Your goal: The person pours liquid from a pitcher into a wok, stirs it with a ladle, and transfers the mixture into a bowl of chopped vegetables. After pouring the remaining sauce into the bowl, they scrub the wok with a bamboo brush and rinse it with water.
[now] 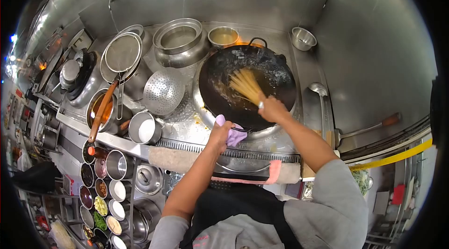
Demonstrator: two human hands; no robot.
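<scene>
A large black wok (217, 97) sits on the burner, with some liquid and whitish foam or residue inside it. My right hand (273, 109) is closed around the bound end of a bamboo wok brush (245, 83). Its splayed bristles reach into the wok, blurred by motion. At the wok's near rim, my left hand (220, 135) grips a light purple cloth (237, 137) against the near loop handle, which the cloth and fingers partly cover. The far loop handle (258, 39) stands free. Flame glows orange behind the wok's far edge.
Left of the wok are a perforated skimmer (163, 91), a wide steel pot (178, 38) and a wood-handled strainer (122, 52). A ladle (319, 91) and a wood-handled spatula (369, 127) lie on the right. Several seasoning and ingredient containers (119, 165) stand at lower left.
</scene>
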